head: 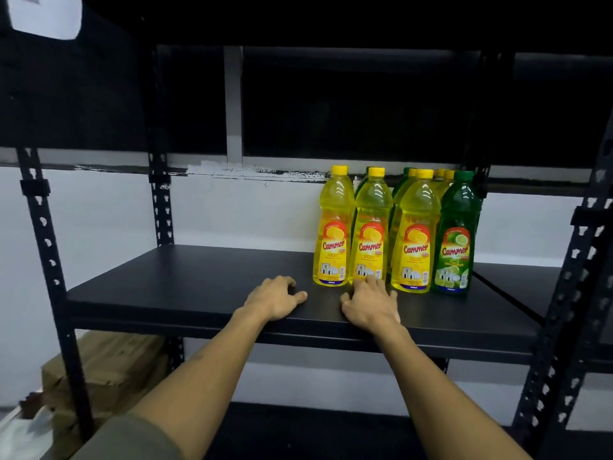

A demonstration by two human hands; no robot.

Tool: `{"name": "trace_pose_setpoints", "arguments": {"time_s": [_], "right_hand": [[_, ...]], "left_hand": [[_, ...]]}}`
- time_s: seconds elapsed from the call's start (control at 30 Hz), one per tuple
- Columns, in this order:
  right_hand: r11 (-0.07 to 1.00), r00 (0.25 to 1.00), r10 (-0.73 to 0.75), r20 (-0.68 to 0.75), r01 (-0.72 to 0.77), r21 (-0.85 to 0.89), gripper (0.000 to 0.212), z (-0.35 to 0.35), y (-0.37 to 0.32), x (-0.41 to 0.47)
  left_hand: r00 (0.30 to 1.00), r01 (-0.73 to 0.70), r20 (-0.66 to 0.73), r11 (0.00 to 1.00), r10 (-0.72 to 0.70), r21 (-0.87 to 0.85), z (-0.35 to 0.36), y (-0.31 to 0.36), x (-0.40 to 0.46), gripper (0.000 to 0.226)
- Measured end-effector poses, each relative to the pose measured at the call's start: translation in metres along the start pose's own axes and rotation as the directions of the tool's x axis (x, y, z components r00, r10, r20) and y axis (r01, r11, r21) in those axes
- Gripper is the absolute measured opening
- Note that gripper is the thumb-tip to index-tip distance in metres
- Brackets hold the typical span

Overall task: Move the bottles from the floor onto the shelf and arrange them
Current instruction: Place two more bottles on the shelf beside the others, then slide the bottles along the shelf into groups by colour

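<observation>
Several bottles stand upright in a cluster on the right half of the black shelf board. The front row holds three yellow bottles and one green bottle; more yellow and green ones stand behind them, mostly hidden. My left hand rests palm down on the board, fingers loosely apart, holding nothing. My right hand lies flat on the board with its fingertips touching the base of the second yellow bottle; it grips nothing.
Black perforated uprights frame the shelf. A lower board lies beneath. Brown cardboard boxes sit at the lower left behind the upright. The white wall backs the shelf; an upper shelf overhangs it.
</observation>
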State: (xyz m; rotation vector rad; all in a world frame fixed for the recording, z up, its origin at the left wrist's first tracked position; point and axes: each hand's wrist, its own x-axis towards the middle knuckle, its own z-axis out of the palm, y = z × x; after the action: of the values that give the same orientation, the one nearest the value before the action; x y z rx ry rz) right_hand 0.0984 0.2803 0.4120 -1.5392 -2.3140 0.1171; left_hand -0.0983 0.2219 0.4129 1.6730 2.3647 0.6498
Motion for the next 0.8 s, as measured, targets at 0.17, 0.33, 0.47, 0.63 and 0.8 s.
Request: {"name": "trace_pose_setpoints", "arguments": {"time_s": [0.17,0.33,0.47,0.63,0.8], "right_hand": [[0.997,0.997,-0.075,-0.026,0.076,0.01,0.046,-0.004,0.004,0.008],[0.927,0.979,-0.031,-0.202,0.103,0.36,0.041,-0.002,0.011,0.021],[0.741,0.932,-0.015,-0.363,0.254,0.621,0.045,-0.004,-0.004,0.039],[0.765,0.92,0.011,-0.391,0.244,0.597,0.068,-0.002,-0.037,0.065],[0.69,0.968,-0.094,-0.234,0.233,0.685,0.065,0.02,-0.093,0.083]], "left_hand": [[0.998,0.025,-0.048,0.989,-0.032,-0.147,0.003,0.021,0.019,0.067],[0.995,-0.08,-0.097,0.851,0.034,-0.518,0.011,0.058,0.044,0.079],[0.978,-0.123,-0.207,0.79,-0.005,-0.601,0.02,0.065,0.056,0.062],[0.983,-0.143,-0.175,0.821,0.053,-0.553,0.006,0.031,0.058,0.056],[0.991,-0.135,-0.075,0.848,0.113,-0.512,-0.03,-0.043,0.051,0.065]]}}
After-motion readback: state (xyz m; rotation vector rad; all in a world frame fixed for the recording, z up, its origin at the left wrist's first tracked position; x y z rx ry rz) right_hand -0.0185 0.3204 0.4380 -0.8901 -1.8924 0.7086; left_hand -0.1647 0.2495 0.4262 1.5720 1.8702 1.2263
